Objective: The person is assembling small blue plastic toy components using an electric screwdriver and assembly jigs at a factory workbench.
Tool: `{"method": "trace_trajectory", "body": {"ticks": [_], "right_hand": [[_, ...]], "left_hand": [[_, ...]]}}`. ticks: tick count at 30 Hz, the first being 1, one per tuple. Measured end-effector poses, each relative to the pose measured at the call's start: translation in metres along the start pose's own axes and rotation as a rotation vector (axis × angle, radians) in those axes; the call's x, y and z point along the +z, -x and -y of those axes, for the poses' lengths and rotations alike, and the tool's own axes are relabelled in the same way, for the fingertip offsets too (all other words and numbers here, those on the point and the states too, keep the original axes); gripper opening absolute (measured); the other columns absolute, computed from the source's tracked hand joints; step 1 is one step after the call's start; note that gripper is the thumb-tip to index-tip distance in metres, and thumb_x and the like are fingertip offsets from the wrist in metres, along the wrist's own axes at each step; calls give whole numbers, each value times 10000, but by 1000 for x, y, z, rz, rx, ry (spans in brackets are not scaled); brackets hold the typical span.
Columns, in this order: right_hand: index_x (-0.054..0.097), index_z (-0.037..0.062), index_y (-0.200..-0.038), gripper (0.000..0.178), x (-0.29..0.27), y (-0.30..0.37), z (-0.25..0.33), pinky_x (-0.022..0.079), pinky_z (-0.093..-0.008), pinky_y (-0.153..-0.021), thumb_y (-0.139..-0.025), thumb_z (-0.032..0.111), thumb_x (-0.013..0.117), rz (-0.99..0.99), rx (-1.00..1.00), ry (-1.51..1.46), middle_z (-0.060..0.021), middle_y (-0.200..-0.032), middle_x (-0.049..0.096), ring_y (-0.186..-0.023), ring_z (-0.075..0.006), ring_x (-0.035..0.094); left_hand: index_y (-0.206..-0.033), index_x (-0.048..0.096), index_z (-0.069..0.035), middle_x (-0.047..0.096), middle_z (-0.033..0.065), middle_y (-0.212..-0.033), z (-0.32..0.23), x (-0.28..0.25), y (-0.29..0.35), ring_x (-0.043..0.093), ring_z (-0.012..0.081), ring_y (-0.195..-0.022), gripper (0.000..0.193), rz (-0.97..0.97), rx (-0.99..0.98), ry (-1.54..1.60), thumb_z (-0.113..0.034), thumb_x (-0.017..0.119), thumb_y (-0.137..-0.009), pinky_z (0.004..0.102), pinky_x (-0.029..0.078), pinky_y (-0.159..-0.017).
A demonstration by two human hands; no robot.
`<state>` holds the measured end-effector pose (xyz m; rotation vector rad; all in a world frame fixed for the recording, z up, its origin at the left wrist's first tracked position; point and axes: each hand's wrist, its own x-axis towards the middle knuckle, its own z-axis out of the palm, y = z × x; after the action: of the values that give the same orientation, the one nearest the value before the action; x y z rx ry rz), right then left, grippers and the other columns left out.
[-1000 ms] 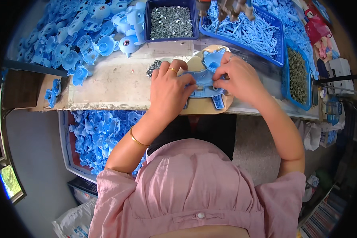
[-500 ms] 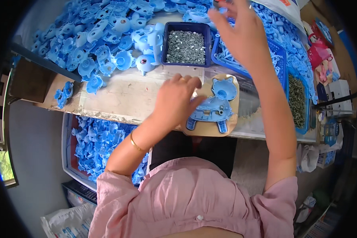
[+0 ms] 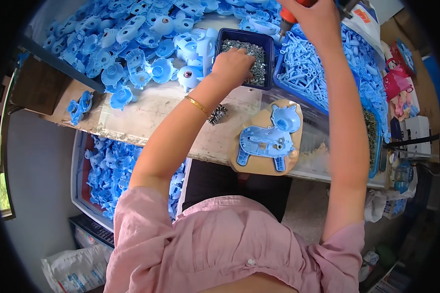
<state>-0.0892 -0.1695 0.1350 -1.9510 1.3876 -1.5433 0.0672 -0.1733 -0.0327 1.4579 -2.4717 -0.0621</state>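
My left hand (image 3: 233,66) is over the dark blue tray (image 3: 222,35), its curled fingers down among small shiny metal pieces (image 3: 253,50), possibly washers; what they pinch is hidden. At the top edge, my right hand (image 3: 319,22) is wrapped round a red-and-black power screwdriver (image 3: 287,15), tip pointing down. In front of me a light-blue plastic toy half, animal-shaped (image 3: 265,141), lies hollow side up on a tan shaped board (image 3: 259,167). Beside my left forearm sits a small clump of dark and silvery metal bits (image 3: 217,114).
Blue toy shells (image 3: 132,44) are heaped at the back left. A blue basket (image 3: 312,100) of slim blue parts stands right of the tray, and a container of screws (image 3: 371,136) further right. Below the table's left edge is a bin (image 3: 76,176) of blue parts.
My left hand has moved from beside the toy half up into the metal pieces, uncovering the dark clump. My right hand, raised near the top before, now grips the screwdriver, pulled down into view.
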Motion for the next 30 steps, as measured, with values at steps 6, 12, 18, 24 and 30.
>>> {"method": "trace_trajectory", "body": {"ticks": [6, 12, 18, 24, 30], "right_hand": [[582, -21, -1156, 532, -29, 16, -2, 538, -298, -724, -767, 197, 870, 218, 54, -10, -63, -913, 660, -788, -132, 653], [576, -9, -1151, 542, -41, 36, 6, 537, -290, -748, -757, 198, 884, 277, 68, 50, -57, -937, 638, -813, -129, 632], [564, 11, -1156, 523, -47, 46, 10, 522, -280, -758, -767, 183, 868, 354, 160, -43, -45, -958, 607, -840, -119, 608], [562, 24, -1156, 518, -49, 51, 0, 512, -270, -767, -765, 172, 869, 343, 34, -52, -34, -955, 596, -827, -113, 592], [549, 26, -1138, 454, -33, 58, -10, 514, -274, -753, -797, 121, 834, 378, 246, -207, -39, -944, 623, -813, -109, 611]], "left_hand": [[-1018, 714, -128, 689, 69, -1036, 7, 8, 4, 645, 272, -1049, 307, -82, 11, -27, -323, 775, -788, 427, 568, -809], [-957, 702, -135, 688, 42, -942, 12, 6, 4, 643, 277, -995, 267, -105, 75, -75, -346, 761, -804, 411, 547, -803], [-887, 753, -142, 727, 48, -918, 18, 7, -7, 659, 265, -980, 258, -72, 117, -144, -384, 758, -798, 414, 541, -802], [-835, 744, -147, 721, 40, -830, 13, 2, 0, 668, 264, -940, 204, -152, 56, -65, -346, 699, -838, 418, 540, -761], [-810, 701, -127, 700, 41, -811, -6, -9, 22, 664, 273, -843, 186, -312, 72, 17, -305, 680, -860, 423, 538, -688]]}}
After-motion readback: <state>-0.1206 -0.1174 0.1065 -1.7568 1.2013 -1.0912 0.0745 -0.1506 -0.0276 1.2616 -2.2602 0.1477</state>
